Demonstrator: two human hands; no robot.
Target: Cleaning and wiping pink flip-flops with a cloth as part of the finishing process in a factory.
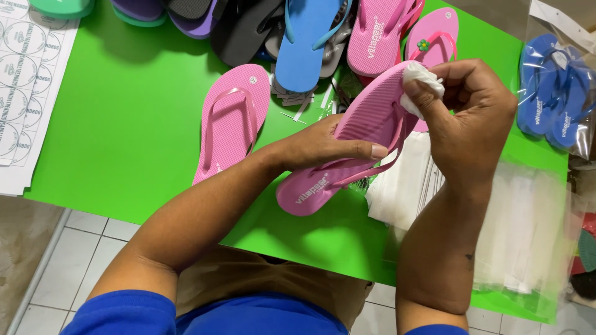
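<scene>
My left hand grips a pink flip-flop by its middle, thumb across the sole, holding it tilted above the green table. At the toe end of that flip-flop, my right hand pinches a small white wad of cloth or paper against the sole. A second pink flip-flop lies flat on the table to the left.
Several flip-flops in blue, pink, black and purple are piled at the table's far edge. A clear bag holds blue flip-flops at the right. White sheets and clear plastic bags lie under my right forearm. A sticker sheet sits at the left.
</scene>
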